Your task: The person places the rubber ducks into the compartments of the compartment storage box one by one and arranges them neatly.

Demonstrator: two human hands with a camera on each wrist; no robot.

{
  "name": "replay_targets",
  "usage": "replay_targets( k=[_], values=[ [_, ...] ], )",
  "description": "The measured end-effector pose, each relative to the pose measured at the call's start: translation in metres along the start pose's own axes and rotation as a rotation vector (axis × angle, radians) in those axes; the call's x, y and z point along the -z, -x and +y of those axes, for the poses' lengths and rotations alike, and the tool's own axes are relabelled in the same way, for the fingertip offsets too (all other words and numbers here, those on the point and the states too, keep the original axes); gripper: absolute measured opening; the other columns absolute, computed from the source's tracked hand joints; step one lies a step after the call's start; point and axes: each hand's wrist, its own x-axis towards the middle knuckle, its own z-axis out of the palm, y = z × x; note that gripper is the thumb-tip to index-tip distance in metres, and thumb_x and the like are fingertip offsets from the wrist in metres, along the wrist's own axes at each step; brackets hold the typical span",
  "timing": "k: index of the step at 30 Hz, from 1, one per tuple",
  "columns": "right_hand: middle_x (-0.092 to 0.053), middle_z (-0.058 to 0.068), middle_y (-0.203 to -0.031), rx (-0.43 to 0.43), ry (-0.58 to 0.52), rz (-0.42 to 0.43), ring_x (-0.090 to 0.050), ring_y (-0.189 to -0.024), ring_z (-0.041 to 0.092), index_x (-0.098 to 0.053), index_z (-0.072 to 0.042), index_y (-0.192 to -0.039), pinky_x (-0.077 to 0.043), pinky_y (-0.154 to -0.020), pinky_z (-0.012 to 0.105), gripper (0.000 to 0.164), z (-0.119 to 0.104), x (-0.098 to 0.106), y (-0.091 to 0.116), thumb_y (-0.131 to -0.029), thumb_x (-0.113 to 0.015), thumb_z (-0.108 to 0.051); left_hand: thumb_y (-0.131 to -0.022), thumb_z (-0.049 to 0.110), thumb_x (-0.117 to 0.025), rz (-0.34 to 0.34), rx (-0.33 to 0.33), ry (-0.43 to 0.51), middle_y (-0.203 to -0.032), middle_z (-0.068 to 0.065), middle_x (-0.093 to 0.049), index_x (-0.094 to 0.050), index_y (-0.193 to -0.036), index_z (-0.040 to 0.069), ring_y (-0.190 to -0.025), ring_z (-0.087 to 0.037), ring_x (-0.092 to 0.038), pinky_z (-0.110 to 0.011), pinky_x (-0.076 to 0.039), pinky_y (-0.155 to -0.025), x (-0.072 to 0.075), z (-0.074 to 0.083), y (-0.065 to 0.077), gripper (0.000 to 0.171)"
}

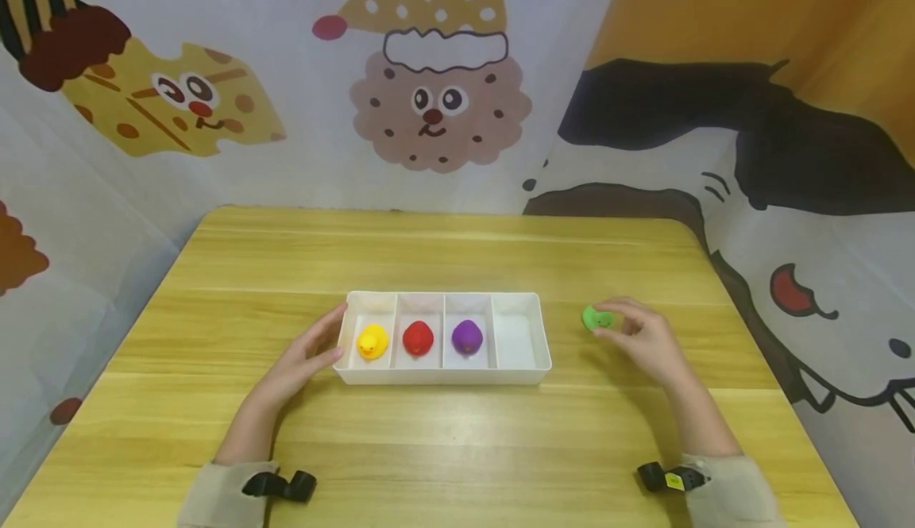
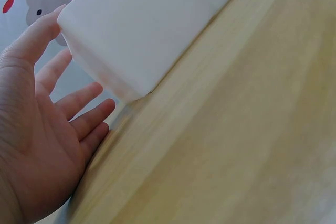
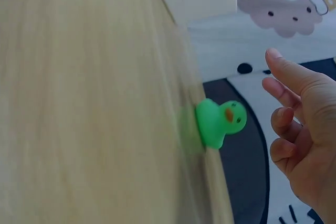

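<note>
A white tray [image 1: 443, 376] with a row of compartments stands mid-table. From the left, its compartments hold a yellow toy duck [image 1: 372, 342], a red toy [image 1: 418, 339] and a purple toy [image 1: 468, 338]; the rightmost holds nothing. My left hand [image 1: 300, 357] touches the tray's left end with thumb and index finger extended, the other fingers loose in the left wrist view. Right of the tray, a green toy duck [image 3: 212, 121] stands upright on the table. My right hand [image 3: 310, 129] hovers above it, apart from it in the right wrist view, thumb and index finger extended.
The wooden table [image 1: 443, 448] has a far edge against a cartoon-printed cloth [image 1: 286, 179], which also hangs along both sides. Dark straps with small cameras are on both wrists.
</note>
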Motion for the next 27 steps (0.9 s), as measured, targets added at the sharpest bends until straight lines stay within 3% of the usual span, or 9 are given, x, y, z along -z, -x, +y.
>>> replay_targets(
  k=[6,18,27],
  values=[
    [-0.059,0.009,-0.123,-0.050,-0.016,-0.009,-0.048,-0.065,0.014,-0.066,-0.008,-0.119,-0.042,-0.048,0.024,0.037,0.012,0.003,0.000,-0.084,-0.075,-0.015,-0.097,0.004,-0.053,0.000,-0.005,-0.005,-0.153,-0.019,-0.027,-0.025,-0.153,0.013,-0.134,-0.041,-0.029,-0.063,-0.023,-0.103,0.000,-0.001,0.000,0.063],
    [-0.056,0.012,-0.126,-0.064,-0.026,-0.045,-0.048,-0.061,0.015,-0.063,-0.009,-0.124,-0.041,-0.043,0.025,0.040,0.031,0.006,-0.003,-0.086,-0.073,-0.017,-0.097,0.003,-0.053,-0.001,-0.006,-0.007,-0.153,-0.020,-0.026,-0.025,-0.152,0.011,-0.135,-0.042,-0.028,-0.063,-0.022,-0.104,0.000,0.000,0.000,0.063],
    [-0.058,0.004,-0.122,-0.120,0.005,-0.080,-0.046,-0.061,0.017,-0.061,-0.014,-0.127,-0.041,-0.043,0.027,0.040,0.038,0.005,-0.004,-0.089,-0.069,-0.026,-0.097,0.005,-0.053,-0.001,0.001,0.002,-0.154,-0.020,-0.024,-0.025,-0.152,0.011,-0.136,-0.041,-0.026,-0.063,-0.020,-0.105,0.000,0.001,0.000,0.063]
  ],
)
